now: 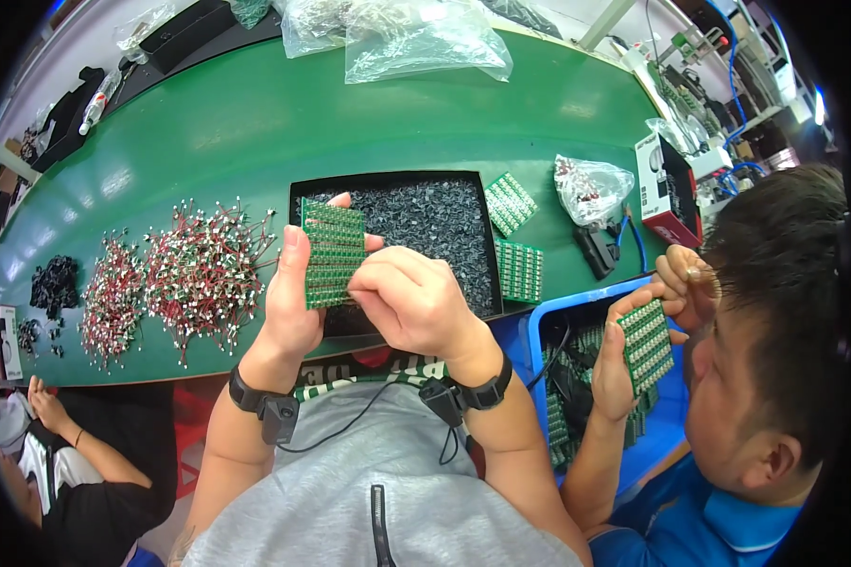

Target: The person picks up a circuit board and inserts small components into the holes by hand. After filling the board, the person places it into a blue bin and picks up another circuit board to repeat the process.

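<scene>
Because it is a thin, flat sheet with rows of small parts across its face, the green circuit-board panel [336, 250] should be light and fairly stiff, easy to carry in one hand yet likely to flex or crack between its rows if bent hard. It is held up in the fingers of the left hand [293, 304], which are closed on it: the thumb lies along its left edge while the others pass behind, with tips showing past its far side. The fingers of the right hand [423, 295] are curled at the panel's lower right corner, thumb and forefinger close to the edge; how far they are closed, and whether they pinch the rim or some tiny part, I cannot tell. The edges look like the best place to take hold, since pressing on the face could mark or shift the small components; a thumb on one side and fingertips spread behind should brace it against bending, though a smooth rim may slip under a loose grip. Below the fingers, on the green desk [397, 123], a black tray [397, 177] holds many small dark pieces [440, 215]. An upper loose panel [511, 203] and a lower loose panel [519, 271] lie to the right of the right fingers, while a heap of red-wired connectors [201, 274] lies left of the left fingers, apart from them
</scene>
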Tool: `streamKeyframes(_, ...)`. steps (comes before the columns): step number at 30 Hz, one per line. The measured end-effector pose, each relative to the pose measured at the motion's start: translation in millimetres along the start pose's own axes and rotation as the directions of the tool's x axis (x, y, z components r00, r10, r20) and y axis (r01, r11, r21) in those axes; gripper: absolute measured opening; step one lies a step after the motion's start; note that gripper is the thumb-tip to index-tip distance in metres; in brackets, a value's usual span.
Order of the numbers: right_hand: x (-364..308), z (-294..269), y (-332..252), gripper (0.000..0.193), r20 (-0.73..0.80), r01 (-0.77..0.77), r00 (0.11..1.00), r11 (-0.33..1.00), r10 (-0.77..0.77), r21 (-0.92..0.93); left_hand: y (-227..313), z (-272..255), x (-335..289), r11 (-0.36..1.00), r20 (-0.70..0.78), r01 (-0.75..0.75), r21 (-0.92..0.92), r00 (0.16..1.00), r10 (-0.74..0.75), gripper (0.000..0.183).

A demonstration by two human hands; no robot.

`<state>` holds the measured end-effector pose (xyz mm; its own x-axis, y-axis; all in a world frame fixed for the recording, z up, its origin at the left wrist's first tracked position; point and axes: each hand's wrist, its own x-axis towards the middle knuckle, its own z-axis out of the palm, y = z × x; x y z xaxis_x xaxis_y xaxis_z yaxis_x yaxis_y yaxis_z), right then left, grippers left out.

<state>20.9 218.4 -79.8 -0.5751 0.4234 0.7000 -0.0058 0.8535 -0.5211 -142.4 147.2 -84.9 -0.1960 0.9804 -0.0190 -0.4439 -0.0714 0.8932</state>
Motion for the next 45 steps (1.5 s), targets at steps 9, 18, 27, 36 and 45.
streamKeyframes(9,-6,-3,-1,0.009,-0.162,-0.118,0.979,0.991,0.126,0.059,11,-6,-4,0.965,0.090,0.027,-0.261,0.996,-0.003,0.087)
streamKeyframes(18,0,-2,-2,0.017,-0.281,-0.138,0.952,0.990,0.121,-0.039,-7,-7,-7,0.906,0.154,-0.319,0.279,0.946,0.286,0.099)
streamKeyframes(27,0,2,-5,0.013,-0.246,-0.243,0.937,0.969,0.247,0.046,12,-10,-5,0.966,0.239,-0.023,-0.257,0.967,0.086,0.090)
streamKeyframes(36,-4,-9,-9,0.024,-0.128,-0.165,0.974,0.972,0.187,0.167,10,-5,-7,0.856,0.239,-0.463,0.229,0.880,0.411,0.100)
streamKeyframes(45,-18,-9,1,0.038,-0.292,-0.184,0.923,0.953,0.252,0.240,23,4,3,0.088,0.459,-0.631,0.771,0.646,0.610,0.118)
